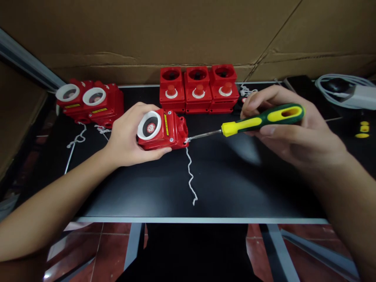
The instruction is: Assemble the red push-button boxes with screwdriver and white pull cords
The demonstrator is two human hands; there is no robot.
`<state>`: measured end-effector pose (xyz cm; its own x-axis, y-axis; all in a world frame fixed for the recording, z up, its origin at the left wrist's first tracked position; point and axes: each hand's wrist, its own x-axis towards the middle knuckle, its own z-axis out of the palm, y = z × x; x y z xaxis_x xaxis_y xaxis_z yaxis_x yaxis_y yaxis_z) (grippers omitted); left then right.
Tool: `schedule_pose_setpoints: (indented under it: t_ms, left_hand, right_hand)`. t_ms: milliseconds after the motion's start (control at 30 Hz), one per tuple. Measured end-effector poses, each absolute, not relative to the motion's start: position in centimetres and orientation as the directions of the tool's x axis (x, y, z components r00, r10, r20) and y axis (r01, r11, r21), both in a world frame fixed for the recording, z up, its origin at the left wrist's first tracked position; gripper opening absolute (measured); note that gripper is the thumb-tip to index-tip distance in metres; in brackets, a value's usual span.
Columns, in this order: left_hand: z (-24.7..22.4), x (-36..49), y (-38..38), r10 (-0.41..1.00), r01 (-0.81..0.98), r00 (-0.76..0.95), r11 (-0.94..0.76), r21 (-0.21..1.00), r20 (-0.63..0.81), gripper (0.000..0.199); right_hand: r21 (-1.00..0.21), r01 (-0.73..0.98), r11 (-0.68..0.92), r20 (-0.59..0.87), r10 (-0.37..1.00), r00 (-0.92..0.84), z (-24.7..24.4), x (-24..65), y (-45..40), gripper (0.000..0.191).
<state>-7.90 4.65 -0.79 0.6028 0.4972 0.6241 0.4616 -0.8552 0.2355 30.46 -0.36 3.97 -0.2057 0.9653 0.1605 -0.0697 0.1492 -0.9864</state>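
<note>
My left hand (125,135) is wrapped round a red box (173,129) with a white ring, a yellow label and corner screws, tilted above the black tabletop. In my right hand (296,133) is a screwdriver (261,120) with a yellow and green handle. Its metal shaft points left, and the tip meets the box's right end, beside a small metal piece. From that same end a crinkled white cord (190,176) hangs down over the table. Whether the tip sits in a screw is too small to tell.
Three red boxes with red knobs (199,90) stand in a row along the cardboard wall (188,31). More red boxes with white rings (101,103) are at the left. A white charger with cable (362,96) lies back right. The table's metal edge (202,220) runs in front.
</note>
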Motion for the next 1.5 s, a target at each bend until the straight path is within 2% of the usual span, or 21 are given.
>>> schedule_pose_setpoints:
  t_ms: [167,233,300,400,467,533,667,933,1067,1267,1367,1433,1500]
  left_hand:
    - [-0.7,-7.7,4.7,0.465,0.440,0.607,-0.872,0.214,0.645,0.071]
    - [-0.7,-7.7,4.6,0.487,0.459,0.607,-0.860,0.224,0.628,0.068]
    - [-0.7,-7.7,4.5,0.496,0.467,0.602,-0.854,0.228,0.626,0.068]
    - [-0.7,-7.7,4.5,0.500,0.462,0.592,-0.853,0.243,0.632,0.067]
    - [-0.8,-7.8,4.6,0.486,0.445,0.586,-0.862,0.244,0.648,0.068]
    - [-0.9,-7.8,4.7,0.463,0.425,0.586,-0.874,0.235,0.665,0.073]
    - [-0.9,-7.8,4.7,0.497,0.445,0.582,-0.857,0.260,0.644,0.070]
    - [-0.7,-7.9,4.6,0.497,0.470,0.606,-0.854,0.224,0.622,0.069]
    - [-0.7,-7.9,4.5,0.496,0.462,0.606,-0.856,0.234,0.622,0.070]
    - [-0.9,-7.9,4.8,0.471,0.466,0.610,-0.864,0.191,0.638,0.074]
    - [-0.9,-7.8,4.8,0.451,0.452,0.608,-0.873,0.183,0.654,0.076]
    - [-0.9,-7.7,4.8,0.469,0.453,0.588,-0.866,0.211,0.659,0.070]
    - [-0.9,-7.6,4.7,0.471,0.446,0.583,-0.867,0.224,0.662,0.068]
  right_hand:
    - [-1.000,-0.016,-0.015,-0.010,0.958,-0.287,4.7,30.1,-0.2,0.067]
    - [-0.999,-0.020,-0.042,-0.036,0.968,-0.247,4.7,29.7,-0.2,0.071]
    - [-0.999,-0.036,-0.022,-0.016,0.985,-0.170,4.6,29.4,-0.2,0.064]
    - [-0.998,-0.052,0.018,0.023,0.996,-0.084,4.4,29.2,-0.2,0.040]
    - [-0.997,-0.070,0.033,0.039,0.996,-0.085,4.1,29.3,-0.1,0.025]
    - [-0.993,-0.105,0.047,0.058,0.993,-0.104,4.0,29.4,0.1,0.020]
    - [-0.987,-0.157,0.020,0.041,0.990,-0.132,4.2,29.7,0.1,0.036]
    - [-0.990,-0.127,-0.070,-0.048,0.985,-0.166,4.6,29.4,0.0,0.068]
    - [-0.989,-0.144,-0.023,-0.001,0.989,-0.151,4.3,29.1,0.1,0.060]
    - [-0.988,-0.156,0.004,0.024,0.992,-0.128,4.5,29.3,0.0,0.024]
    - [-0.986,-0.159,0.054,0.082,0.981,-0.178,4.4,29.4,-0.1,0.029]
    - [-0.986,-0.142,0.088,0.117,0.969,-0.217,4.4,29.5,-0.2,0.034]
    - [-0.989,-0.125,0.082,0.109,0.968,-0.227,4.3,29.5,-0.2,0.042]
